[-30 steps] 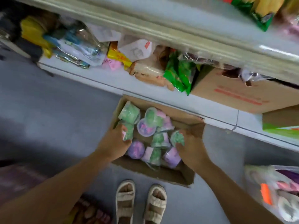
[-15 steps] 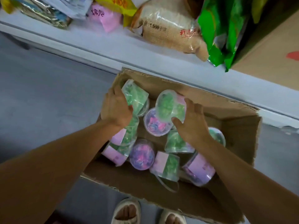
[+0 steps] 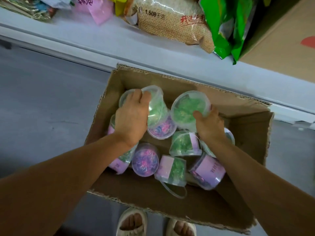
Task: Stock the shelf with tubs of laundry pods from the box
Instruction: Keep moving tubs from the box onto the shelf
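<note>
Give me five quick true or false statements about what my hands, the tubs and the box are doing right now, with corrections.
1. The left hand grips a tub of green pods. True.
2. The right hand is idle and holds nothing. False: it grips another green tub from below, lid facing the camera.
3. The cardboard box sits on the shelf. False: it sits on the floor in front of the shelf.
4. Tubs of purple pods lie in the box too. True.
5. A bag of rice lies on the shelf beside a green packet. True.
</note>
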`<state>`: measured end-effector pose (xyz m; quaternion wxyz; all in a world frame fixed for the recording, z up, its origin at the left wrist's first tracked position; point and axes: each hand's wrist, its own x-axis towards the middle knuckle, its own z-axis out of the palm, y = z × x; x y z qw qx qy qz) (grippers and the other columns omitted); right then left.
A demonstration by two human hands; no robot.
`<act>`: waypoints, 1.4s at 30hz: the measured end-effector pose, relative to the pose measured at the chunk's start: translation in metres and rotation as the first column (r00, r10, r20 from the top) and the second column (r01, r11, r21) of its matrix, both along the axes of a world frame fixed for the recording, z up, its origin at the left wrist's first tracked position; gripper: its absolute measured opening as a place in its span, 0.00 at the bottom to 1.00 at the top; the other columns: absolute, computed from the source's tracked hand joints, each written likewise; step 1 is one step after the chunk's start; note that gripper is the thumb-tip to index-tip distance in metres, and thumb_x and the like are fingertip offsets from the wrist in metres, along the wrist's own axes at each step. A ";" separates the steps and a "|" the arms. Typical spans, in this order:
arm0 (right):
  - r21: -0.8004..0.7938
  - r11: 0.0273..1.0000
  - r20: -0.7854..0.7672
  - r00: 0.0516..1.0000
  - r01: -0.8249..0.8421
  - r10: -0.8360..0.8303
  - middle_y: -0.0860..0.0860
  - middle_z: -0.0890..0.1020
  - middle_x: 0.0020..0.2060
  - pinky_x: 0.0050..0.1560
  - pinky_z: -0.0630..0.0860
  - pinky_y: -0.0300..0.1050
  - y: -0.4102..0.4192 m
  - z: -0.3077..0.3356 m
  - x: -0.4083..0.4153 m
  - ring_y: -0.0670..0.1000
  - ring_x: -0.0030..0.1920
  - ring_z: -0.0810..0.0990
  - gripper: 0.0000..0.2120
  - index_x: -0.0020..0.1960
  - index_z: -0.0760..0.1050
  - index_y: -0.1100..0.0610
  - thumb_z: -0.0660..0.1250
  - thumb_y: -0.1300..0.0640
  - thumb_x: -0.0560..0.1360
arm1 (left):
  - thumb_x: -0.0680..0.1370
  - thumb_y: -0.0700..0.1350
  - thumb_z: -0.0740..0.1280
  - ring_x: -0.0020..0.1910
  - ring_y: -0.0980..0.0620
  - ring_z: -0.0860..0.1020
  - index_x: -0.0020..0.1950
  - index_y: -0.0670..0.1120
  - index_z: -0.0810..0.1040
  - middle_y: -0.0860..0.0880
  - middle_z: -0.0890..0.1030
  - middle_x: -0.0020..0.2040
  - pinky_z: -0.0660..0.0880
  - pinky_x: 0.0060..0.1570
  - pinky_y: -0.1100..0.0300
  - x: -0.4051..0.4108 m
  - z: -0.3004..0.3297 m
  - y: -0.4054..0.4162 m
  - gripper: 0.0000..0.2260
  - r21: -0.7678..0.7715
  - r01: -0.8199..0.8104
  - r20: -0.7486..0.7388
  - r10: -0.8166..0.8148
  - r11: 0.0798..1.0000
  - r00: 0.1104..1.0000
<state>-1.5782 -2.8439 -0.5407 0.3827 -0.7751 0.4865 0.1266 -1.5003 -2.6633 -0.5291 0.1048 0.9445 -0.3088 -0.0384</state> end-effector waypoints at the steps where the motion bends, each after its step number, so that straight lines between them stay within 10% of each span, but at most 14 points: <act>1: 0.003 0.999 -0.008 0.999 0.047 -0.047 0.64 0.69 0.65 0.60 0.65 0.53 -0.003 0.005 -0.008 0.64 0.65 0.66 0.27 0.70 0.58 0.59 0.60 0.48 0.77 | 0.63 0.30 0.71 0.44 0.38 0.76 0.51 0.39 0.73 0.38 0.76 0.46 0.65 0.22 0.59 -0.006 0.002 -0.007 0.18 0.003 0.050 0.033 -0.050 0.999 0.998; 6: 0.009 0.978 -0.033 0.977 0.209 -0.209 0.63 0.66 0.65 0.61 0.66 0.53 -0.019 0.016 -0.047 0.63 0.64 0.67 0.28 0.71 0.57 0.55 0.60 0.45 0.76 | 0.65 0.35 0.53 0.42 0.39 0.77 0.44 0.39 0.75 0.39 0.76 0.42 0.61 0.23 0.60 -0.026 -0.003 -0.037 0.14 -0.002 0.207 0.045 -0.206 0.978 0.977; 10: 0.040 0.983 -0.105 0.979 0.181 -0.176 0.61 0.68 0.64 0.53 0.67 0.49 -0.025 0.005 -0.072 0.61 0.61 0.69 0.28 0.72 0.57 0.54 0.59 0.45 0.76 | 0.59 0.26 0.63 0.49 0.38 0.74 0.44 0.39 0.72 0.38 0.72 0.49 0.76 0.35 0.48 -0.042 -0.033 -0.031 0.17 -0.163 0.050 -0.231 -0.087 0.985 0.969; 13: 0.062 0.989 -0.139 0.982 0.136 -0.127 0.61 0.71 0.62 0.56 0.73 0.54 -0.020 -0.005 -0.083 0.62 0.59 0.72 0.29 0.71 0.57 0.53 0.60 0.43 0.75 | 0.62 0.28 0.65 0.56 0.48 0.70 0.48 0.40 0.74 0.41 0.69 0.56 0.70 0.54 0.61 -0.048 -0.041 -0.023 0.17 -0.301 -0.112 -0.381 -0.012 0.947 0.925; 18: 0.101 0.984 -0.103 0.985 0.146 -0.136 0.59 0.73 0.62 0.59 0.73 0.57 -0.015 -0.009 -0.085 0.62 0.61 0.72 0.28 0.72 0.58 0.54 0.59 0.43 0.76 | 0.67 0.26 0.65 0.54 0.54 0.67 0.62 0.36 0.68 0.38 0.63 0.63 0.61 0.52 0.82 -0.057 -0.036 -0.032 0.25 -0.370 -0.374 -0.450 0.188 0.850 0.873; 25: 0.117 0.974 -0.039 0.981 0.194 -0.191 0.59 0.74 0.61 0.54 0.68 0.48 -0.019 -0.011 -0.089 0.60 0.61 0.71 0.25 0.71 0.60 0.55 0.58 0.46 0.78 | 0.71 0.44 0.71 0.54 0.51 0.71 0.68 0.41 0.66 0.40 0.68 0.65 0.70 0.58 0.57 -0.063 -0.055 -0.031 0.28 -0.068 -0.737 -0.734 0.467 0.673 0.494; 30: 0.114 0.978 -0.008 0.984 0.176 -0.176 0.58 0.73 0.61 0.58 0.70 0.51 -0.021 -0.015 -0.091 0.60 0.61 0.71 0.25 0.71 0.60 0.55 0.57 0.46 0.78 | 0.71 0.50 0.73 0.56 0.47 0.77 0.64 0.44 0.65 0.45 0.73 0.64 0.79 0.39 0.58 -0.059 -0.079 -0.029 0.27 0.084 -0.888 -0.941 0.329 0.451 0.079; 36: 0.136 0.977 0.031 0.985 0.165 -0.171 0.57 0.72 0.62 0.57 0.68 0.49 -0.026 -0.020 -0.097 0.58 0.62 0.70 0.24 0.71 0.60 0.54 0.55 0.46 0.79 | 0.66 0.60 0.73 0.60 0.48 0.71 0.70 0.52 0.61 0.49 0.70 0.66 0.73 0.56 0.46 -0.058 -0.087 -0.032 0.37 0.193 -0.897 -0.946 0.318 0.398 -0.062; 42: 0.158 0.975 0.033 0.986 0.156 -0.163 0.57 0.72 0.62 0.56 0.66 0.47 -0.028 -0.019 -0.097 0.58 0.62 0.70 0.24 0.71 0.60 0.55 0.56 0.47 0.79 | 0.72 0.52 0.71 0.60 0.47 0.75 0.69 0.55 0.64 0.50 0.74 0.65 0.76 0.42 0.51 -0.062 -0.082 -0.035 0.28 0.149 -0.912 -0.979 0.185 0.383 -0.083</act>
